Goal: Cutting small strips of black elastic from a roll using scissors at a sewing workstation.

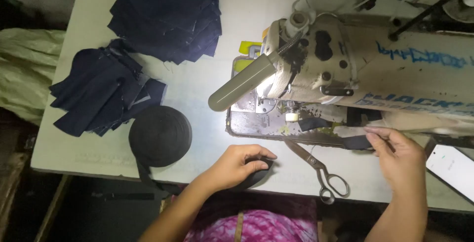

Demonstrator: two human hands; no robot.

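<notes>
Both hands grip: left hand (236, 165) dark strap (258, 171) near table edge (89, 165), right hand (399, 156) strap piece (356, 143).

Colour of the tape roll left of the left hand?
Black; the tape roll shows best in the head view.

I see sewing machine (345, 69) right on table (197, 94); scissors (318, 170) before it; tape roll (159, 136) left, fabric piles (168, 15) behind the roll.
</notes>
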